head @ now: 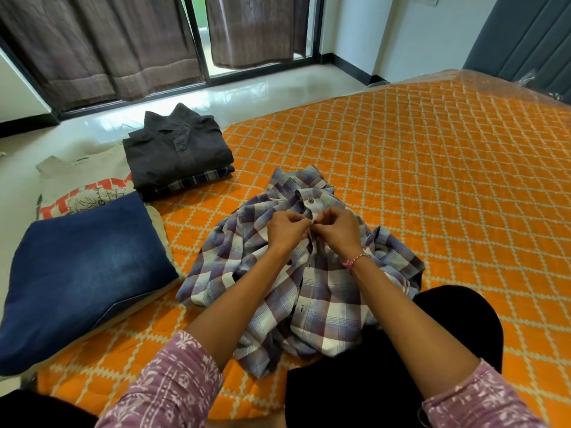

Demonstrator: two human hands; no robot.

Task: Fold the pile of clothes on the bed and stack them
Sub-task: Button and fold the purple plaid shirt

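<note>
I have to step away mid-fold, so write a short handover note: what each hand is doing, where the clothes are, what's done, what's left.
Left hand and right hand: both pinch the front placket of the plaid shirt, at a button just below the collar.
Plaid shirt: spread rumpled on the orange bed cover, unfolded.
Done: dark shirt folded atop another checked one; jeans folded over a printed tee.
Left: finish buttoning, fold the plaid shirt, stack it.

Folded jeans (83, 270) and dark shirt stack (177, 156) crowd the left; orange bedspread (448, 180) lies open rightward.
</note>
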